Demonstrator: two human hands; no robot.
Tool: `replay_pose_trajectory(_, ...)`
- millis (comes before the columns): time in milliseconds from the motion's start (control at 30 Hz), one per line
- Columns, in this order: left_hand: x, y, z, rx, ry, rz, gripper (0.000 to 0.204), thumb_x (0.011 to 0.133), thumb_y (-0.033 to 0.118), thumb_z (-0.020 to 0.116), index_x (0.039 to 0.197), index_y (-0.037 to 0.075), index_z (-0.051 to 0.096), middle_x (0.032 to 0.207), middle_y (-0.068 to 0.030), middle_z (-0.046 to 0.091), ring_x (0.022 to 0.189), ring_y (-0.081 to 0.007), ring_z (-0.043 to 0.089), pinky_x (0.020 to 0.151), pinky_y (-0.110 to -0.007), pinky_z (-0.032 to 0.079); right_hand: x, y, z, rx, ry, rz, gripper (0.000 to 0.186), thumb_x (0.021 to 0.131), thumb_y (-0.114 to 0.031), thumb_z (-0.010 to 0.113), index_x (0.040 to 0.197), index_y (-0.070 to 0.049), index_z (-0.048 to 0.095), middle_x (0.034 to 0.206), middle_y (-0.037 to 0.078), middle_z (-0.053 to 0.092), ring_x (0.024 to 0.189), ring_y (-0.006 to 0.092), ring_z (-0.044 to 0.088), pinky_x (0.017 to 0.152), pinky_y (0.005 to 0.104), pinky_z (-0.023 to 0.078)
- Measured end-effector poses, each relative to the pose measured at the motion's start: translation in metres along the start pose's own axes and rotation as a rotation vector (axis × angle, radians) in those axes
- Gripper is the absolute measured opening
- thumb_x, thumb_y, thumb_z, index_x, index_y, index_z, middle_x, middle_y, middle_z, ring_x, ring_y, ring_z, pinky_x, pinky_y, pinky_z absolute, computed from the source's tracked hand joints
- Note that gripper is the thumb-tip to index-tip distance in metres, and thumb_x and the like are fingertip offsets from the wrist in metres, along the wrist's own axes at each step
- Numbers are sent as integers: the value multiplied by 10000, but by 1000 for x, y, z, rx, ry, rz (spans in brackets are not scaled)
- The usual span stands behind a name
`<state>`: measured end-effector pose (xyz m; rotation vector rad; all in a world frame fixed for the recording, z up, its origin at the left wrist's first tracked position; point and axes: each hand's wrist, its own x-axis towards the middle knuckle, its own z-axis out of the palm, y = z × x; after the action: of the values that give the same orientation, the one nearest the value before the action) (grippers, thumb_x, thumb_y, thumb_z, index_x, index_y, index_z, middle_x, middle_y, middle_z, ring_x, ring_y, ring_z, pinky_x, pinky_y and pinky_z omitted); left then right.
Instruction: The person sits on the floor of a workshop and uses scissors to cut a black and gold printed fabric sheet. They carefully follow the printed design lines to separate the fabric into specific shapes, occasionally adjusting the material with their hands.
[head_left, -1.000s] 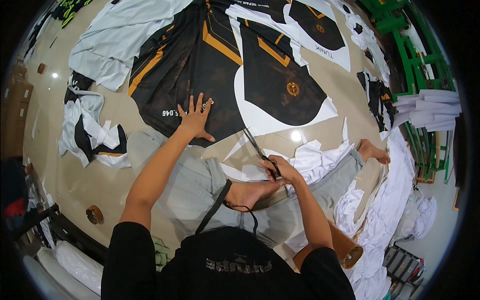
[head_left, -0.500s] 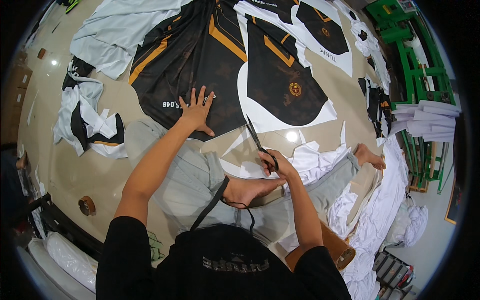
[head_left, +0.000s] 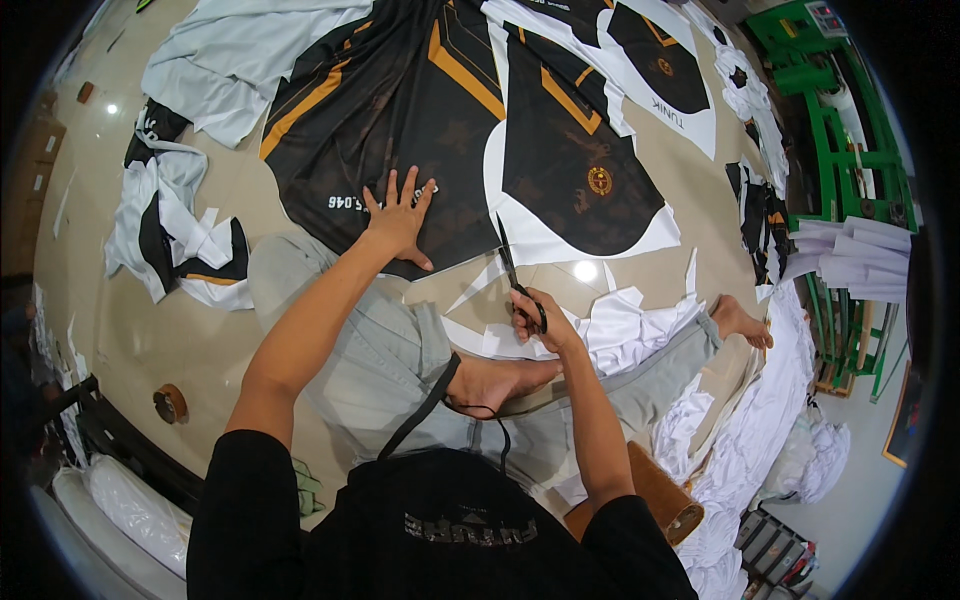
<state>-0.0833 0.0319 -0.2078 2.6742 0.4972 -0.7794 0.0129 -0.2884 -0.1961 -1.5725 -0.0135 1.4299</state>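
Note:
Fingers spread, my left hand (head_left: 398, 222) lies flat on the near end of a black printed fabric panel (head_left: 345, 150) with orange stripes. In my right hand (head_left: 540, 318) is a pair of black-handled scissors (head_left: 508, 262), its fingers through the handles. The blades point away from me, their tips at the white margin beside the black panel. A second black panel (head_left: 575, 180) with a round orange emblem and a white border spreads out to the right. Below the scissors, white fabric offcuts (head_left: 625, 325) lie on the floor next to my foot.
Pale grey fabric (head_left: 215, 65) is heaped at the far left, with black-and-white scraps (head_left: 180, 225) nearer. Along the right runs a pile of white cloth (head_left: 770, 400), beside a green metal frame (head_left: 840, 130). A brown tape roll (head_left: 170, 403) sits on the tiled floor at left.
My right hand and the scissors have shifted slightly forward and left, bringing the blades to the fabric edge. My left hand stays pressed on the panel.

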Motion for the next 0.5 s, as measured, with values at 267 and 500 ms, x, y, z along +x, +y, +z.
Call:
replay_pose_trajectory(267,-1,0,-2,-18,3,7,1592,522,585,986,1698,159,2,1748,-203,-122,1590,-508,-52,1154,-827,111,6,4,-4,-83,24,-19,420,976,-414,753,895,-64,536,667,9,525,482,126,514,450,285,419)
replay_pose_trajectory(500,0,1,-5,-2,-12,6,1598,527,600,979,1697,150,-11,1745,-207,-137,1590,-507,-63,1154,-824,113,12,2,1,-66,1,-18,404,1003,-416,723,909,-69,538,648,-3,514,494,115,521,450,273,430)
